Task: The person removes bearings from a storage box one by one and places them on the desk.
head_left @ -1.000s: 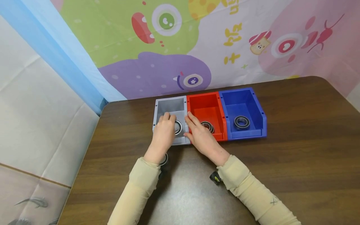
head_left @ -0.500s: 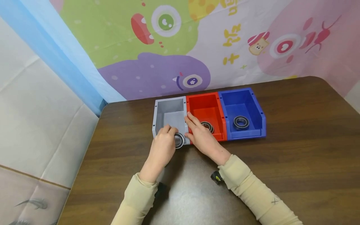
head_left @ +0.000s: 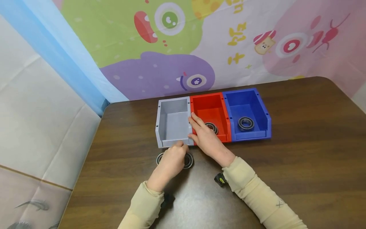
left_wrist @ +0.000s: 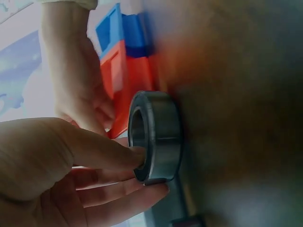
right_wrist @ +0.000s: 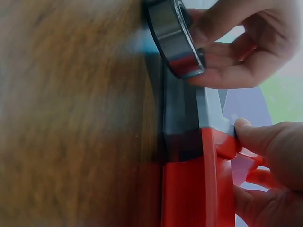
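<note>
My left hand (head_left: 171,162) pinches a metal bearing ring (head_left: 188,160), thumb in its bore, just in front of the grey bin (head_left: 175,142); the left wrist view shows the ring (left_wrist: 165,137) standing on edge between thumb and fingers. Another bearing (head_left: 159,158) lies on the table, partly hidden behind that hand. My right hand (head_left: 209,142) rests with extended fingers on the shared edge of the grey bin and the red bin (head_left: 228,127). A bearing (head_left: 211,127) lies in the red bin, partly covered by the right hand. Nothing shows inside the grey bin.
The blue bin (head_left: 266,127) adjoins the red one on the right and holds a bearing (head_left: 246,124). Behind the row hangs a printed cloth (head_left: 171,70). A tiled wall stands left of the brown table (head_left: 300,133).
My left hand has drawn back out of the grey bin over its front edge with the bearing. The right hand has stayed in place on the bin edge.
</note>
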Demonstrator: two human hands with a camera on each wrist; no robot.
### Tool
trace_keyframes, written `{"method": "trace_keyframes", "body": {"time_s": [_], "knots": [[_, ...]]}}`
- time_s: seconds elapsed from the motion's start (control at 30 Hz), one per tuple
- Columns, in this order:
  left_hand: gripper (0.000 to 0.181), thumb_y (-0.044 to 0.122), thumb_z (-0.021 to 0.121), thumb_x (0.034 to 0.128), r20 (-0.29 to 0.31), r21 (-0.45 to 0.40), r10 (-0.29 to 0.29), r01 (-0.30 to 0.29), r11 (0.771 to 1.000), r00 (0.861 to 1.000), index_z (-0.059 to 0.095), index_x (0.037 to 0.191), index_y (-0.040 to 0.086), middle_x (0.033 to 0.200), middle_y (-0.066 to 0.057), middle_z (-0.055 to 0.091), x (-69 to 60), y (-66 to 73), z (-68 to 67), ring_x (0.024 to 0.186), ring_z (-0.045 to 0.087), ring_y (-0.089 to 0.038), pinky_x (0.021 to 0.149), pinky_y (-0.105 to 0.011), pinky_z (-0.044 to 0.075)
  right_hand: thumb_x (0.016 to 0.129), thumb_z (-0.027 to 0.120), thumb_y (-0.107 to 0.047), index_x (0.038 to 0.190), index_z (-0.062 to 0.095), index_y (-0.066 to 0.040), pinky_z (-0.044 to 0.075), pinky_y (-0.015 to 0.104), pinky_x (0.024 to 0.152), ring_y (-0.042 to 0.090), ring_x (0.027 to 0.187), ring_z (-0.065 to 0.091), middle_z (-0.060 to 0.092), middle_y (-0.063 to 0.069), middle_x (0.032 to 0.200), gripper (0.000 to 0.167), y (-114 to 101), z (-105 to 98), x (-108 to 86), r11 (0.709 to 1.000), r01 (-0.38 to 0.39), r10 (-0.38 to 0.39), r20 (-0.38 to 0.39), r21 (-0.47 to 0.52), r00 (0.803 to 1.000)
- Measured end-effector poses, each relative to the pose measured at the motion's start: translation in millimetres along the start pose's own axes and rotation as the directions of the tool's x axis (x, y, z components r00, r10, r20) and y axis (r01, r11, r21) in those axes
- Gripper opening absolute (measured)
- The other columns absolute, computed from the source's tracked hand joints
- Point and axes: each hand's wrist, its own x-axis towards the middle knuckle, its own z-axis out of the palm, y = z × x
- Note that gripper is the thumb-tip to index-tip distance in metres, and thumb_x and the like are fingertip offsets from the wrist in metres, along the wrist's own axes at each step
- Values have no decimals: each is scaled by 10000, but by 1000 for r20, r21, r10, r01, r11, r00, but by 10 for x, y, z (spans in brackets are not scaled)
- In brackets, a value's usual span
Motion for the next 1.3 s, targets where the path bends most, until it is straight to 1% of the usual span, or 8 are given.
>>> {"method": "trace_keyframes", "body": {"time_s": [0.37, 0.63, 0.77, 0.97, 1.07, 1.17, 1.23, 1.3], "knots": [[148, -76, 605, 683, 58, -6, -28, 28, 1000, 998, 610, 726, 66, 734, -73, 541, 0, -9, 74, 646, 610, -306, 524, -392, 482, 849, 634, -230, 1392, 355, -49, 467, 337, 881, 257, 1184, 498, 273, 92, 1477, 636, 3, -24, -8, 1000, 5, -5, 10, 8, 1000], [169, -57, 600, 722, 96, -25, -37, 40, 999, 995, 667, 803, 75, 782, -75, 581, 14, -12, 60, 703, 624, -301, 582, -390, 501, 846, 638, -226, 1387, 365, -49, 453, 340, 900, 258, 1192, 491, 286, 89, 1472, 631, -5, -41, -5, 1000, -5, 5, 11, 16, 1000], [153, -43, 601, 727, 99, -26, -44, 47, 999, 994, 663, 797, 78, 773, -76, 576, 5, -18, 60, 696, 620, -298, 576, -389, 496, 847, 637, -240, 1387, 367, -57, 463, 343, 887, 265, 1152, 524, 285, 88, 1473, 631, -10, -41, -6, 1000, -9, 9, 22, 5, 1000], [103, 0, 631, 725, 133, -28, -56, 60, 998, 990, 629, 799, 72, 769, -75, 574, 6, -24, 13, 706, 617, -298, 577, -395, 488, 834, 650, -268, 1378, 391, -74, 457, 355, 899, 260, 1161, 520, 310, 77, 1463, 632, -1, -50, -1, 1000, -11, 12, 34, -16, 999], [90, 18, 664, 726, 94, -32, -49, 52, 998, 994, 618, 790, 61, 765, -72, 586, 44, -7, -66, 703, 620, -287, 578, -384, 491, 829, 656, -276, 1369, 406, -72, 470, 358, 879, 265, 1119, 551, 331, 83, 1451, 629, 4, -56, 8, 1000, 5, -4, 27, -30, 1000], [68, 23, 674, 747, -24, -69, -58, 56, 996, 998, 632, 792, 52, 759, -68, 605, 127, 9, -127, 678, 624, -258, 570, -355, 502, 831, 655, -273, 1363, 417, -73, 478, 369, 864, 270, 1073, 578, 345, 87, 1441, 616, 22, -71, 21, 998, 29, -28, 18, -59, 999], [64, 46, 684, 762, -116, -103, -83, 71, 992, 990, 638, 805, 49, 769, -67, 611, 199, 14, -146, 666, 624, -238, 579, -339, 509, 854, 626, -273, 1362, 419, -72, 469, 386, 878, 270, 1066, 582, 347, 90, 1440, 584, 44, -87, 28, 996, 50, -49, 17, -70, 999], [88, 78, 687, 774, -187, -141, -134, 108, 984, 973, 639, 843, 54, 807, -65, 617, 271, 16, -146, 693, 625, -228, 585, -340, 513, 888, 577, -267, 1358, 426, -77, 437, 404, 924, 260, 1132, 542, 350, 84, 1439, 529, 74, -99, 35, 996, 66, -65, 17, -62, 998]]}}
